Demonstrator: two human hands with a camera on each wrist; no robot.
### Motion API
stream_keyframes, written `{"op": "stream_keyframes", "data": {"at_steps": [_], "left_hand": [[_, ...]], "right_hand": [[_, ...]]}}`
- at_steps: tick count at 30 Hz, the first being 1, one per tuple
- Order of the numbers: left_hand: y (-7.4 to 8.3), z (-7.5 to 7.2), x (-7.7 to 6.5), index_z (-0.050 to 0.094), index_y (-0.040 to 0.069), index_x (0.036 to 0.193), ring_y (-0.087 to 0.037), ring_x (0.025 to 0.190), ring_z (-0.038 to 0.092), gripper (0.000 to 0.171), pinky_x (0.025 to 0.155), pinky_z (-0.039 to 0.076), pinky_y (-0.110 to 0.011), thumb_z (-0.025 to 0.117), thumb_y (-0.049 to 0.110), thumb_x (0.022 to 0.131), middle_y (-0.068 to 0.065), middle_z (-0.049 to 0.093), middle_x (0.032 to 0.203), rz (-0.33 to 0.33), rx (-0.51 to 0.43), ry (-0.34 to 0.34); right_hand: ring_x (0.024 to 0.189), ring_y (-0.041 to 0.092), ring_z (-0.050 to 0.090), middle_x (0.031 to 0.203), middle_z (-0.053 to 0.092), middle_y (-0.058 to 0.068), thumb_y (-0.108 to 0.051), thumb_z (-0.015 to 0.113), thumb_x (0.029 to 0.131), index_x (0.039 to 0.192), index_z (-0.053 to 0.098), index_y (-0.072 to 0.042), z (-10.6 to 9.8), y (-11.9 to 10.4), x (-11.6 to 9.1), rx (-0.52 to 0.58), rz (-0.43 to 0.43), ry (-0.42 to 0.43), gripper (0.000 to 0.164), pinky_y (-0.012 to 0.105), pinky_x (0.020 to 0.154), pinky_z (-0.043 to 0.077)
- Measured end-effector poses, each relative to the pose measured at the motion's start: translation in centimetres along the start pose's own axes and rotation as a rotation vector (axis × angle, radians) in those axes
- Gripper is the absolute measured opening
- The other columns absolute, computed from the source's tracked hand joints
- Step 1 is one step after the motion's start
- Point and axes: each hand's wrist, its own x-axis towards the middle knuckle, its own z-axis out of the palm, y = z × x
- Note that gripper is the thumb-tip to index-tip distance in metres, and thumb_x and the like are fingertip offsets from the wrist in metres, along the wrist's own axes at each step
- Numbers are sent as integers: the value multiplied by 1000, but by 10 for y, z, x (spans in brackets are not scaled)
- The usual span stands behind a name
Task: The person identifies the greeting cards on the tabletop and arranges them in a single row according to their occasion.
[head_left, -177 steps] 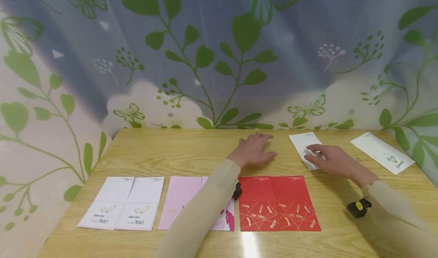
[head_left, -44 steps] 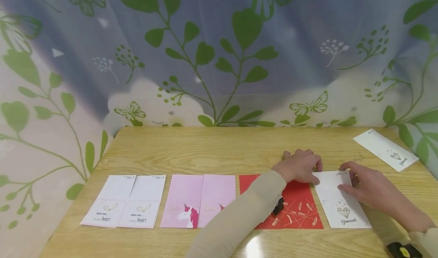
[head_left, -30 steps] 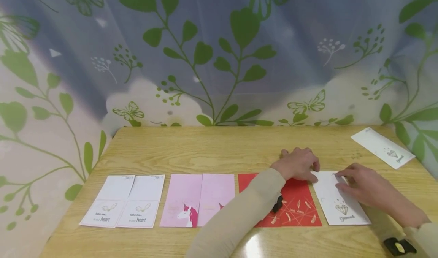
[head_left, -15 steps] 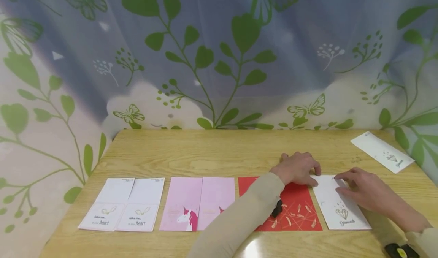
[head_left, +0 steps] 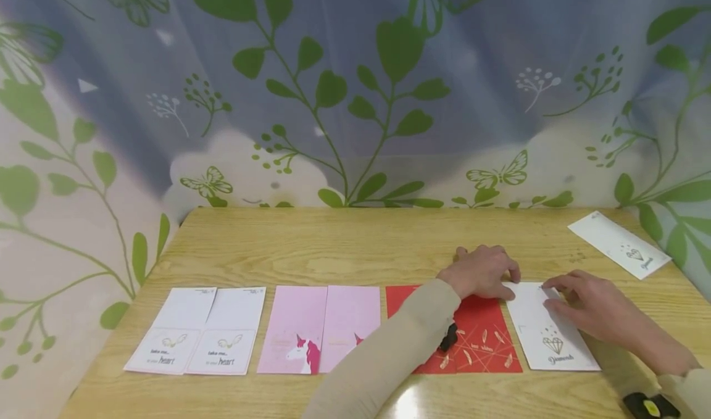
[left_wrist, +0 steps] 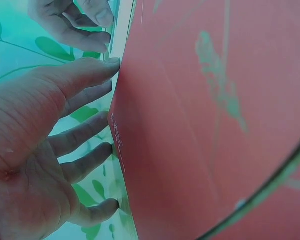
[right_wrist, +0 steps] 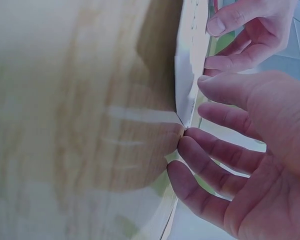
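Note:
A white card printed with a diamond (head_left: pixel 553 344) lies upright at the right end of a row, beside a red feather-patterned card (head_left: pixel 484 339). My left hand (head_left: pixel 482 272) rests at the far edge where these two meet, its thumb at the white card's top left corner. In the left wrist view the left hand's fingers (left_wrist: pixel 82 164) are spread and gently bent, their tips on the table. Over the white card's upper right part, my right hand (head_left: pixel 597 308) touches it with thumb and fingertips. The right wrist view shows the right hand's fingers (right_wrist: pixel 205 170) loosely bent, gripping nothing.
A second diamond card (head_left: pixel 619 246) lies slanted at the table's back right. Leftward along the row are two pink unicorn cards (head_left: pixel 300 320) and two white wing cards (head_left: pixel 224 329). The left sleeve (head_left: pixel 383 354) covers part of the red and pink cards. A patterned curtain (head_left: pixel 355 129) borders the wooden table.
Since the oldest frame, the diamond card has come from the back of the table to the row's right end, and both hands have moved there. Over the last second the hands hardly move.

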Motion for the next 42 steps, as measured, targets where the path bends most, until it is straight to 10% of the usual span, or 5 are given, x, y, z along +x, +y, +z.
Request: {"op": "stream_keyframes", "data": {"at_steps": [9,16,21,34,42], "left_hand": [[-2,0,0,69,43,121,3,116,51,26,109,36,-48,68,45,96,23,57,125,16,-37,-16],[-9,-2,-4,47,46,149,-5,152,32,55,121,31,-52,59,59,97,18,36,163,1,-24,36],[-11,-8,-1,23,51,158,-19,161,14,70,124,25,-57,43,75,96,12,11,173,-37,127,84],[-8,-12,19,17,50,160,-20,160,16,72,125,23,-55,38,77,96,12,11,173,-49,93,85],[-10,-11,25,22,50,159,-17,159,22,71,124,26,-53,40,76,96,13,16,171,-65,46,80]], "right_hand": [[73,16,66,93,74,10,-12,81,84,107,74,-1,-2,2,0,17,-1,41,26,28,62,52],[107,60,59,129,59,40,-12,78,87,130,61,3,-2,12,-4,39,-49,208,49,71,84,49],[125,70,42,146,41,45,-20,73,93,145,48,2,-5,24,-2,-5,-47,254,62,78,105,30],[118,68,45,135,46,50,-29,60,103,141,45,14,-22,89,24,-76,86,173,59,76,92,39],[111,67,53,126,54,47,-30,43,109,131,47,23,-31,128,37,-90,184,-57,58,70,85,47]]}}
